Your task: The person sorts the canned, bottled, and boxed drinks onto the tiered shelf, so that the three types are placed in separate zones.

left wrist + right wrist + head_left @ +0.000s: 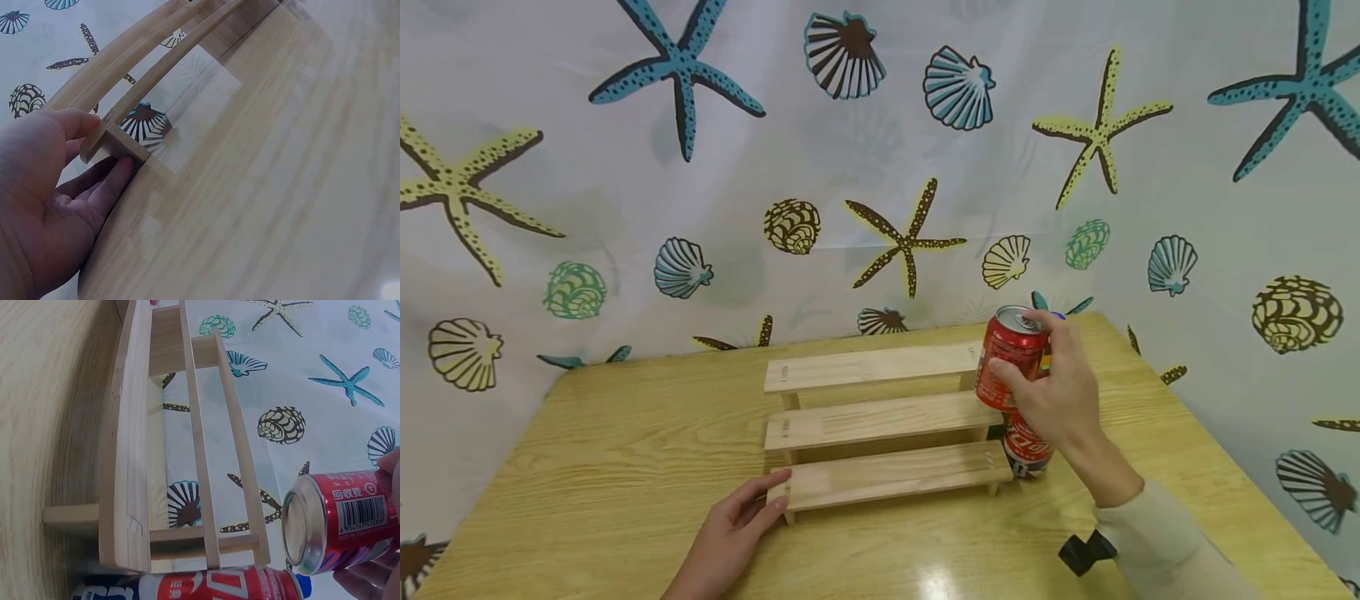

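Note:
A three-tier wooden shelf rack (880,425) stands on the table like small steps. My left hand (733,525) pinches the left end of its lowest board; the left wrist view shows fingers above and below the board end (109,128). My right hand (1060,392) holds a red soda can (1003,358) up near the rack's right end, fingers over its top and thumb on its side. Its silver bottom and barcode face the right wrist view, where the can (344,519) hangs off the rack. Another red can (1028,446) stands beside the rack's right end, partly hidden beneath the held one.
The wood-grain table (647,433) spreads around the rack. Behind it hangs a white curtain (737,275) printed with shells and starfish. Something with a blue top (1057,316) shows partly behind my right hand. A black strap piece (1086,552) sits by the right sleeve.

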The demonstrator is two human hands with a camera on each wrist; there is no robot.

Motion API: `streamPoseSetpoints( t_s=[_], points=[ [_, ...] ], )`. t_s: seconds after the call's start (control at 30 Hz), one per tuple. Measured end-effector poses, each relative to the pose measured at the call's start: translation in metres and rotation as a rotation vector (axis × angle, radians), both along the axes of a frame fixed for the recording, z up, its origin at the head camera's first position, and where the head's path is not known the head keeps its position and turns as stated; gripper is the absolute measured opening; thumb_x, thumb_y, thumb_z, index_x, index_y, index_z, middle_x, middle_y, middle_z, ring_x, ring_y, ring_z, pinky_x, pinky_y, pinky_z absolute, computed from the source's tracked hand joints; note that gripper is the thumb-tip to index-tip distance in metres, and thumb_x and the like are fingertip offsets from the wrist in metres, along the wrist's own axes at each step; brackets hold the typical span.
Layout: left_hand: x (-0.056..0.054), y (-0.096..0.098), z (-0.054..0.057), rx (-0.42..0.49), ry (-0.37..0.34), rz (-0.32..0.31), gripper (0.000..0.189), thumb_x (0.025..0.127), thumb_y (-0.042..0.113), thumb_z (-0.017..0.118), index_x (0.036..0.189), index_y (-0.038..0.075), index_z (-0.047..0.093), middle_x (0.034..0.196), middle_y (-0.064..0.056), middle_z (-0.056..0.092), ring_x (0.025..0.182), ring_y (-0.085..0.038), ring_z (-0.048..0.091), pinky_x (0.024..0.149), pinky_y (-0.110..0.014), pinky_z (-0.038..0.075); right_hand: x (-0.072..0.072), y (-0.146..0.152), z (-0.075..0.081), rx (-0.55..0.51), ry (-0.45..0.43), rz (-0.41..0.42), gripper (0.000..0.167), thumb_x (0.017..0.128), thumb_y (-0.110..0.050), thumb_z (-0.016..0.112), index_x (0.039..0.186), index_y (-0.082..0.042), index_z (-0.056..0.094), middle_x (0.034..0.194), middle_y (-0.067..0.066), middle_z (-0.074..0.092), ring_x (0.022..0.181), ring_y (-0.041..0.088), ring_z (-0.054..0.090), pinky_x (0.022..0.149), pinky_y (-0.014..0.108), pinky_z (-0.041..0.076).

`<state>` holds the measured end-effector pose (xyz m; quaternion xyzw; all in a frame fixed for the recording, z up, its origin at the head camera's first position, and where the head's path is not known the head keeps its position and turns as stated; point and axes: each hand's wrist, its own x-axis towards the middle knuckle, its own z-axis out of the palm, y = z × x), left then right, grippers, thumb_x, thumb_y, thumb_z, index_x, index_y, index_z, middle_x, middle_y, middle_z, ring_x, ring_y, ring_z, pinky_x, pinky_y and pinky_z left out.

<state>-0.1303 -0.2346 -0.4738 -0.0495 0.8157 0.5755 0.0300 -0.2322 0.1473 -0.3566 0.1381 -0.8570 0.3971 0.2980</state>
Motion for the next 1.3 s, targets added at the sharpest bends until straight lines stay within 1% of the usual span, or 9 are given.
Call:
streamPoseSetpoints(
  t_s=[0.17,0.33,0.5,0.67,0.9,1.1,1.3],
  points=[
    [-0.001,0.000,0.000,0.003,0.009,0.001,0.047,0.097,0.041,0.064,0.139,0.020,0.060,0.149,-0.005,0.052,0.143,-0.023,0.044,0.116,-0.039,0.038,-0.002,-0.011,0.001,-0.017,-0.015,0.036,0.063,0.085,-0.030,0.078,0.139,-0.018,0.047,0.123,0.014,0.053,0.098,0.029,0.060,0.065,0.038,0.057],
    [-0.001,0.000,0.001,-0.003,0.010,0.004,0.047,0.097,0.042,0.064,0.138,0.020,0.060,0.149,-0.005,0.052,0.142,-0.023,0.044,0.116,-0.039,0.038,-0.003,-0.025,0.002,-0.020,-0.040,0.070,0.063,0.086,-0.032,0.077,0.140,-0.020,0.046,0.124,0.013,0.053,0.101,0.029,0.060,0.067,0.038,0.058],
    [-0.001,0.000,0.002,-0.005,0.016,0.008,0.046,0.097,0.040,0.065,0.138,0.020,0.060,0.148,-0.004,0.053,0.141,-0.022,0.045,0.116,-0.037,0.039,-0.004,-0.040,0.005,-0.022,-0.061,0.101,0.063,0.087,-0.033,0.076,0.141,-0.021,0.045,0.125,0.012,0.050,0.096,0.027,0.062,0.067,0.034,0.058],
    [-0.001,0.001,0.002,-0.003,0.015,0.008,0.045,0.097,0.037,0.065,0.138,0.018,0.061,0.148,-0.003,0.054,0.142,-0.019,0.043,0.116,-0.035,0.039,-0.007,-0.054,0.008,-0.026,-0.047,0.144,0.061,0.087,-0.033,0.077,0.139,-0.021,0.047,0.122,0.011,0.052,0.097,0.025,0.059,0.068,0.031,0.056],
    [-0.002,0.001,0.001,0.001,0.008,0.011,0.048,0.096,0.041,0.065,0.138,0.019,0.060,0.148,-0.004,0.054,0.143,-0.022,0.043,0.117,-0.040,0.038,-0.010,-0.071,0.013,-0.053,-0.061,0.209,0.061,0.088,-0.032,0.077,0.139,-0.022,0.046,0.125,0.010,0.052,0.102,0.025,0.061,0.071,0.031,0.058],
    [-0.004,0.001,0.001,-0.010,0.021,0.003,0.047,0.097,0.040,0.065,0.139,0.019,0.060,0.148,-0.003,0.054,0.144,-0.021,0.041,0.117,-0.039,0.038,-0.014,-0.087,0.019,-0.068,-0.072,0.222,0.059,0.088,-0.032,0.077,0.138,-0.023,0.047,0.125,0.010,0.053,0.102,0.026,0.060,0.072,0.032,0.057],
    [-0.003,0.000,0.002,-0.021,-0.010,0.006,0.051,0.097,0.043,0.063,0.141,0.019,0.058,0.150,-0.006,0.052,0.144,-0.026,0.042,0.116,-0.041,0.040,-0.017,-0.100,0.022,-0.057,-0.086,0.257,0.061,0.088,-0.033,0.077,0.139,-0.022,0.047,0.126,0.010,0.052,0.106,0.025,0.060,0.074,0.032,0.058]
  ],
)
